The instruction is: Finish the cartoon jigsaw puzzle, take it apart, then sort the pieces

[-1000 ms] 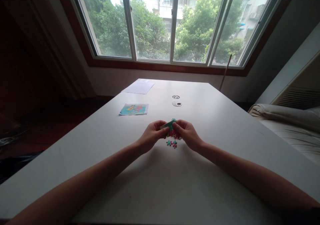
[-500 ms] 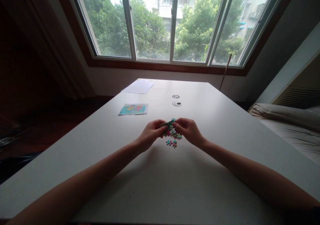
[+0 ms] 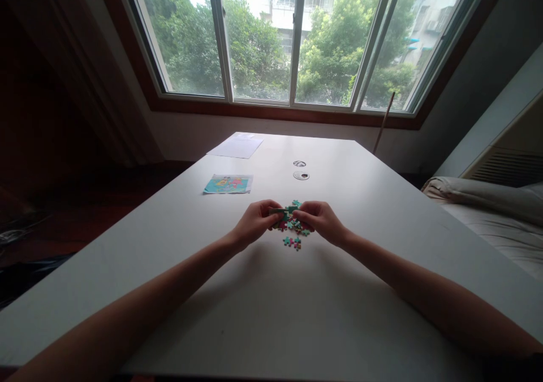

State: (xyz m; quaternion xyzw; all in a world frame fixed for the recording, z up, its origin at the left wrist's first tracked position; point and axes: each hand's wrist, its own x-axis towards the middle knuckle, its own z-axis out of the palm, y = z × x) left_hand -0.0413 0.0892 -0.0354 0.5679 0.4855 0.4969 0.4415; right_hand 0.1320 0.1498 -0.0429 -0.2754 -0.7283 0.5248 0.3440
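Observation:
Between my two hands, just above the table, are joined green jigsaw puzzle pieces [image 3: 290, 209]. My left hand [image 3: 258, 221] pinches their left end between thumb and fingers. On the other side my right hand [image 3: 321, 220] has its thumb and fingertips closed on the right end. Under and in front of the hands lies a small heap of loose puzzle pieces [image 3: 293, 224], green, pink and white. A few more pieces [image 3: 292, 242] sit slightly nearer to me. The fingers partly hide the heap and the exact outline of the held pieces.
A colourful cartoon picture sheet [image 3: 228, 184] lies left of my hands on the white table [image 3: 263, 314]. White paper [image 3: 235, 146] rests at the far left corner. Two round flat discs [image 3: 301, 175] are beyond my hands. A couch [image 3: 487, 201] stands at the right, below the window [image 3: 263, 48].
The held pieces have levelled out from a slant between my hands. Both hands stay nearly in place, and the whole view has shifted very slightly.

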